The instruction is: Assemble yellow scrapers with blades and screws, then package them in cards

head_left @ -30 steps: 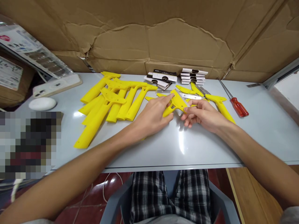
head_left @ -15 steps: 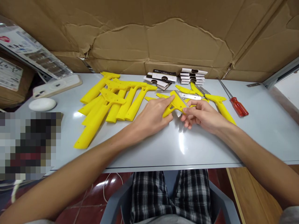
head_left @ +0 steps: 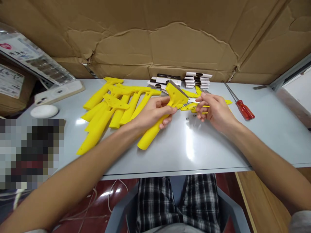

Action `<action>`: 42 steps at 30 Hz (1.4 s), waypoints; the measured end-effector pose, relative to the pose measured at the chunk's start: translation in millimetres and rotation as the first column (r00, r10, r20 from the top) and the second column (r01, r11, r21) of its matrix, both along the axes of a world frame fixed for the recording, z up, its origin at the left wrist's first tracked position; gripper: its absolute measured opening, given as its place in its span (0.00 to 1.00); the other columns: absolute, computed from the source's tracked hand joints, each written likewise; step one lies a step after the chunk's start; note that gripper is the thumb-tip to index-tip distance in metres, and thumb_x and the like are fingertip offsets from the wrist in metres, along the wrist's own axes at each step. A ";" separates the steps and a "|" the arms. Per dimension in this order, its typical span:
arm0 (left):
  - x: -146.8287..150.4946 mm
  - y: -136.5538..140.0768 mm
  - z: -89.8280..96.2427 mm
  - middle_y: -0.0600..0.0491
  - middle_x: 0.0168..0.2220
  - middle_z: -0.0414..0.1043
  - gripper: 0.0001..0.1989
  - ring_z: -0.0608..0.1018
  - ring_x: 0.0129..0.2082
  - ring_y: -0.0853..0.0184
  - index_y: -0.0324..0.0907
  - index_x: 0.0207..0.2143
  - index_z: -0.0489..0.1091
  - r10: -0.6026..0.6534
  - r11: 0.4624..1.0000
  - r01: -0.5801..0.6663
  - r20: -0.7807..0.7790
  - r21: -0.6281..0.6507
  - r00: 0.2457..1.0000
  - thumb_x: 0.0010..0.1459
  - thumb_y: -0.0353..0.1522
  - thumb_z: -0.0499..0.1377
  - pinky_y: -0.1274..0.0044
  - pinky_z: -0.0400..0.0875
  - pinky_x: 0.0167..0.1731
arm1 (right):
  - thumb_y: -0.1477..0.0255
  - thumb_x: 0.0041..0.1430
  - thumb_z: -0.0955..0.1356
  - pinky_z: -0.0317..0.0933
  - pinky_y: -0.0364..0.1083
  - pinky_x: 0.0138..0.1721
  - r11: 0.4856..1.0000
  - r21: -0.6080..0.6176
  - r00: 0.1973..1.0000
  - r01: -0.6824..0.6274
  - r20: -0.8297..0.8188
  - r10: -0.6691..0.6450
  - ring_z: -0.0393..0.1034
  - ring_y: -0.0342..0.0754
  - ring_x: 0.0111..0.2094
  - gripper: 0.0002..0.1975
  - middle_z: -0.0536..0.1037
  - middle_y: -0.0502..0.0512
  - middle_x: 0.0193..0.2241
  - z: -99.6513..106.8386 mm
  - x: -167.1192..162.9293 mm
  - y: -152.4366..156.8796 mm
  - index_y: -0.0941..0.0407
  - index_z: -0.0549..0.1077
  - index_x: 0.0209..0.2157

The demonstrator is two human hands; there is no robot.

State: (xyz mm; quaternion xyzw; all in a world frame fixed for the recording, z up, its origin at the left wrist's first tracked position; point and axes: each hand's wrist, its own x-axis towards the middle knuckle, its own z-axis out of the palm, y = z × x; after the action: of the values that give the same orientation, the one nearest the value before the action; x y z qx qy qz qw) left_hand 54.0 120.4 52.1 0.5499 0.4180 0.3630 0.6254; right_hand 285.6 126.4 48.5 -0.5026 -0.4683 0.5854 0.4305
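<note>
My left hand (head_left: 157, 113) is wrapped around the neck of a yellow scraper (head_left: 150, 135), its handle pointing down toward me. A grey metal blade (head_left: 179, 88) runs along the scraper's upper edge. To the right, my right hand (head_left: 215, 110) hovers apart from it with curled fingertips drawn together; anything between them is too small or hidden to name. Beyond and beneath those fingers lie loose yellow scraper head pieces (head_left: 189, 106) and metal blades, partly covered by the hand. A tiny dark piece (head_left: 187, 118) rests on the table just in front.
Several yellow scraper handles (head_left: 97, 126) are piled at left. White-and-black blade packets (head_left: 167, 79) and a packet stack (head_left: 198, 79) stand at the back. A red-handled screwdriver (head_left: 245, 110) lies right, a white oval object (head_left: 44, 111) left. Cardboard (head_left: 121, 45) walls the back.
The scraper has been turned, its head now up and its handle toward me in my left hand. My right hand has come off it and moved slightly right.
</note>
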 end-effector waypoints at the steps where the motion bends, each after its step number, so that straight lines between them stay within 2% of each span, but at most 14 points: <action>1: 0.3 1.0 -2.4 0.61 0.18 0.63 0.10 0.63 0.13 0.75 0.42 0.33 0.68 0.001 0.999 0.001 0.052 -0.042 0.999 0.53 0.32 0.68 0.82 0.57 0.12 | 0.52 0.54 0.78 0.61 0.42 0.19 1.000 0.015 1.000 0.011 0.020 -0.011 0.71 0.42 0.21 0.24 0.76 0.51 0.27 -0.5 -0.4 0.4 0.56 0.73 0.38; 5: 0.6 4.8 -14.1 0.62 0.17 0.62 0.14 0.61 0.11 0.77 0.42 0.31 0.66 0.010 0.991 0.010 0.145 -0.136 0.989 0.53 0.35 0.70 0.83 0.54 0.10 | 0.61 0.56 0.77 0.61 0.41 0.20 0.997 0.073 0.994 -0.002 0.110 -0.006 0.70 0.40 0.21 0.16 0.77 0.52 0.30 -4.7 -1.4 0.9 0.57 0.73 0.36; 8: -0.9 7.6 -19.0 0.60 0.15 0.61 0.14 0.60 0.10 0.77 0.42 0.28 0.65 0.003 0.986 0.020 0.135 -0.167 0.991 0.53 0.34 0.69 0.83 0.53 0.10 | 0.64 0.59 0.74 0.62 0.41 0.23 0.972 0.234 0.955 -0.033 0.295 -0.039 0.69 0.40 0.23 0.11 0.78 0.53 0.31 -10.7 0.3 2.3 0.57 0.75 0.35; 11: -1.8 8.7 -19.2 0.59 0.13 0.61 0.13 0.60 0.09 0.76 0.42 0.26 0.64 -0.014 0.985 0.033 0.108 -0.172 0.994 0.53 0.34 0.67 0.83 0.53 0.09 | 0.70 0.59 0.72 0.63 0.43 0.31 0.871 0.467 0.826 -0.153 0.543 -0.147 0.70 0.41 0.26 0.05 0.79 0.53 0.30 -17.6 2.6 3.9 0.58 0.76 0.33; 13: -1.3 8.0 -17.9 0.58 0.13 0.61 0.13 0.60 0.08 0.76 0.42 0.26 0.64 -0.033 0.986 0.046 0.084 -0.162 0.996 0.53 0.34 0.66 0.83 0.53 0.09 | 0.73 0.58 0.70 0.62 0.44 0.36 0.811 0.523 0.742 -0.262 0.647 -0.177 0.70 0.42 0.28 0.03 0.80 0.52 0.29 -21.0 3.7 4.5 0.58 0.77 0.32; 16: 0.2 5.9 -16.2 0.58 0.13 0.61 0.12 0.60 0.08 0.76 0.42 0.25 0.63 -0.062 0.988 0.067 0.039 -0.139 0.997 0.53 0.34 0.66 0.82 0.54 0.10 | 0.74 0.58 0.68 0.60 0.45 0.38 0.781 0.517 0.676 -0.351 0.717 -0.171 0.70 0.43 0.29 0.05 0.80 0.51 0.29 -23.0 5.6 5.5 0.58 0.77 0.31; 21: -0.4 3.0 -14.1 0.57 0.12 0.61 0.14 0.60 0.08 0.74 0.43 0.24 0.63 -0.093 0.993 0.090 -0.033 -0.082 0.995 0.54 0.35 0.66 0.81 0.55 0.10 | 0.74 0.58 0.68 0.58 0.45 0.39 0.771 0.494 0.647 -0.401 0.749 -0.143 0.69 0.44 0.31 0.05 0.80 0.52 0.30 -22.8 8.3 7.8 0.58 0.78 0.32; 27: -3.0 -2.3 -4.0 0.59 0.11 0.59 0.13 0.59 0.08 0.75 0.44 0.24 0.63 -0.191 0.982 0.191 -0.050 0.007 0.980 0.53 0.35 0.65 0.82 0.55 0.10 | 0.76 0.55 0.67 0.53 0.44 0.38 0.761 0.430 0.589 -0.487 0.804 -0.077 0.63 0.42 0.29 0.04 0.74 0.52 0.26 -23.5 6.4 7.5 0.59 0.74 0.28; 30: -1.8 -1.9 -2.7 0.59 0.11 0.59 0.13 0.59 0.09 0.75 0.44 0.24 0.63 -0.211 0.977 0.211 -0.084 -0.007 0.974 0.54 0.36 0.64 0.82 0.54 0.09 | 0.76 0.55 0.67 0.51 0.44 0.37 0.756 0.414 0.573 -0.506 0.817 -0.064 0.60 0.41 0.28 0.05 0.73 0.52 0.27 -23.0 6.4 6.7 0.60 0.75 0.28; 36: 0.1 2.2 -12.0 0.59 0.11 0.59 0.12 0.59 0.09 0.74 0.44 0.24 0.63 -0.173 0.984 0.167 -0.108 -0.064 0.979 0.54 0.34 0.64 0.82 0.55 0.09 | 0.74 0.58 0.68 0.50 0.44 0.36 0.741 0.385 0.537 -0.550 0.843 -0.040 0.60 0.42 0.29 0.06 0.75 0.54 0.30 -26.2 8.8 5.5 0.60 0.77 0.30; 42: 1.0 1.4 -17.9 0.59 0.12 0.62 0.11 0.60 0.09 0.75 0.43 0.26 0.64 -0.135 0.989 0.126 -0.108 -0.081 0.985 0.54 0.33 0.64 0.82 0.55 0.10 | 0.69 0.62 0.69 0.50 0.45 0.36 0.755 0.342 0.493 -0.560 0.869 -0.028 0.61 0.42 0.30 0.10 0.77 0.56 0.32 -28.6 9.1 5.1 0.60 0.79 0.31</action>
State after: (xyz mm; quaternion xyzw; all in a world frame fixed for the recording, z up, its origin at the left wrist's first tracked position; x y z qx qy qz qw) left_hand 55.0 121.8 34.2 0.5723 0.4289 0.2738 0.6431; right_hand 294.7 131.5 19.9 -0.4739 -0.8463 0.1598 0.1835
